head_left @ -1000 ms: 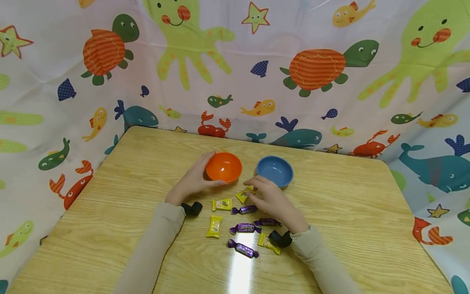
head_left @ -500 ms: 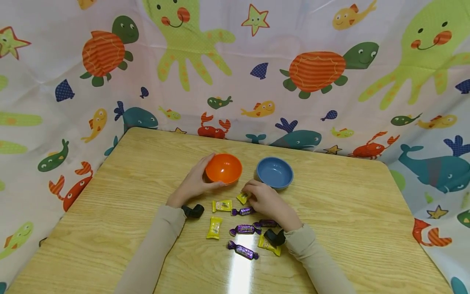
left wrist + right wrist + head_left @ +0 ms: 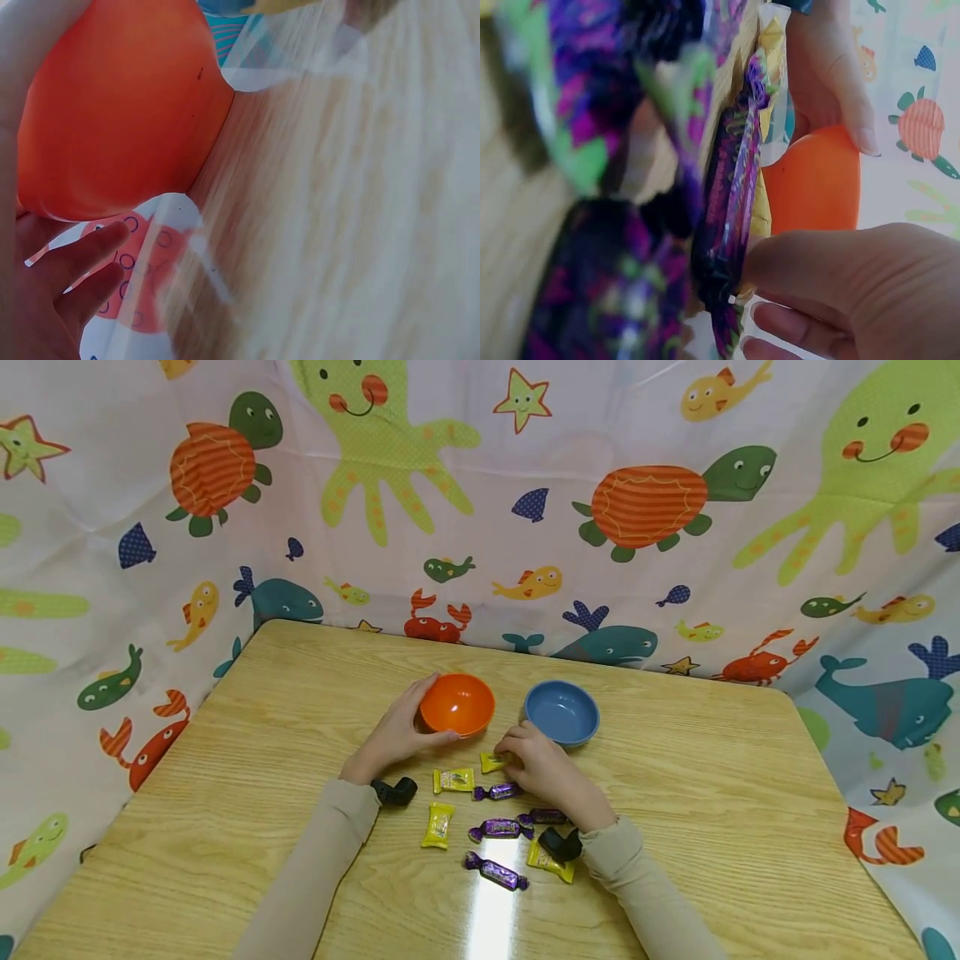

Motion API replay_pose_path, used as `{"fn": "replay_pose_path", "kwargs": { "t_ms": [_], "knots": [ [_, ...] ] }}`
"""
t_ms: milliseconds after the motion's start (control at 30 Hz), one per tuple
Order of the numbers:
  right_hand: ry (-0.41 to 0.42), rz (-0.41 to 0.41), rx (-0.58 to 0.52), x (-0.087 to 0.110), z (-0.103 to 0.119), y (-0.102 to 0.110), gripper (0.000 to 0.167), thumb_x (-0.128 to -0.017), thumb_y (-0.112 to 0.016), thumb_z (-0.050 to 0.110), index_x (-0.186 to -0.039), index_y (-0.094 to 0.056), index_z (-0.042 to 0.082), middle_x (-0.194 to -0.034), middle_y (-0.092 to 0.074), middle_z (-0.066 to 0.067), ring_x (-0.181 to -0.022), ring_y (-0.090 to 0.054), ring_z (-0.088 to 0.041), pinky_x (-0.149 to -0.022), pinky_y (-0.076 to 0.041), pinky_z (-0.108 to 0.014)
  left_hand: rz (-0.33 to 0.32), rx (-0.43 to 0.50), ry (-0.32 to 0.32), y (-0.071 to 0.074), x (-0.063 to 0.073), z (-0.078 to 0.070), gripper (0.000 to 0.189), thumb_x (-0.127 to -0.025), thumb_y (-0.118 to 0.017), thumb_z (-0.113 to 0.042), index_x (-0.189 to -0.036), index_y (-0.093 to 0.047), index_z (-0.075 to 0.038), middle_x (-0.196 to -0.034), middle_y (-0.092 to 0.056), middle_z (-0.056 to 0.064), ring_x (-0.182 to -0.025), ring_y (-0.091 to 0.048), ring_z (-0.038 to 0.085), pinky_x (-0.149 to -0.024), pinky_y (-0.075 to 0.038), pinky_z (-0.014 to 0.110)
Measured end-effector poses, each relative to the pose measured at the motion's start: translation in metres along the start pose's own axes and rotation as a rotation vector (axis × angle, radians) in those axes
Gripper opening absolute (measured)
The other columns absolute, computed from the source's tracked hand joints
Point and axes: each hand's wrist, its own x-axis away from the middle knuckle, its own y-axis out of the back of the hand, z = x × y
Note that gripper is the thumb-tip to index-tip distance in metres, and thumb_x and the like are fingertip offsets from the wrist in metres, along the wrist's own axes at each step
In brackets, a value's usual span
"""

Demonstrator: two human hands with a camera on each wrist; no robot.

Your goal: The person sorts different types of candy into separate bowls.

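Observation:
My left hand (image 3: 396, 733) holds the orange bowl (image 3: 459, 703) at its left side, thumb along the near rim and fingers round the far side. In the left wrist view the bowl's outer wall (image 3: 124, 105) stands between thumb and fingers. My right hand (image 3: 546, 766) is low over the table, just in front of the blue bowl (image 3: 562, 712). Its fingertips pinch a yellow-wrapped candy (image 3: 491, 762), partly hidden by the fingers. Right beside that hand lies a purple-wrapped candy (image 3: 495, 792), seen large in the right wrist view.
Toward me lie more yellow candies (image 3: 438, 825) and several purple candies (image 3: 497, 871). One yellow candy (image 3: 551, 860) is partly under the black strap piece (image 3: 561, 843) at my right wrist. Behind the wooden table (image 3: 705, 793) hangs a sea-animal curtain (image 3: 480, 543).
My right hand has come down and its fingers have closed on the yellow candy, which has turned slightly. My left hand stays at the orange bowl.

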Motion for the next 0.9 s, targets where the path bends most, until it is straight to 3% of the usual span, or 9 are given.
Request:
{"fn": "replay_pose_path", "kwargs": {
  "t_ms": [233, 467, 900],
  "knots": [
    [0.005, -0.003, -0.021, 0.0003, 0.0005, -0.0012, 0.022, -0.081, -0.078, 0.000, -0.101, -0.074, 0.005, -0.101, -0.067, -0.006, -0.095, -0.059, -0.021, -0.083, -0.053, -0.036, 0.003, -0.003, -0.004, 0.0005, -0.0001, -0.0010, 0.103, -0.080, -0.082, -0.045, -0.159, -0.023, -0.016, -0.155, -0.036, 0.007, -0.136, -0.041, 0.030, -0.109, -0.037, 0.055],
    [0.009, -0.012, -0.043, 0.0002, -0.0010, -0.0031, 0.020, -0.081, -0.079, 0.001, -0.100, -0.074, 0.005, -0.098, -0.067, -0.005, -0.092, -0.059, -0.019, -0.080, -0.053, -0.034, 0.001, -0.010, -0.001, 0.0002, 0.0002, 0.0001, 0.103, -0.080, -0.081, -0.048, -0.159, -0.023, -0.018, -0.155, -0.035, 0.007, -0.137, -0.040, 0.030, -0.109, -0.036, 0.056],
    [-0.015, 0.024, -0.065, -0.0015, -0.0024, -0.0044, 0.020, -0.082, -0.079, 0.005, -0.101, -0.074, 0.004, -0.098, -0.065, -0.005, -0.092, -0.057, -0.019, -0.081, -0.053, -0.034, 0.015, -0.021, 0.031, 0.0017, 0.0012, -0.0044, 0.106, -0.079, -0.079, -0.055, -0.158, -0.024, -0.011, -0.156, -0.035, 0.006, -0.138, -0.038, 0.030, -0.111, -0.033, 0.056]
  ]
}}
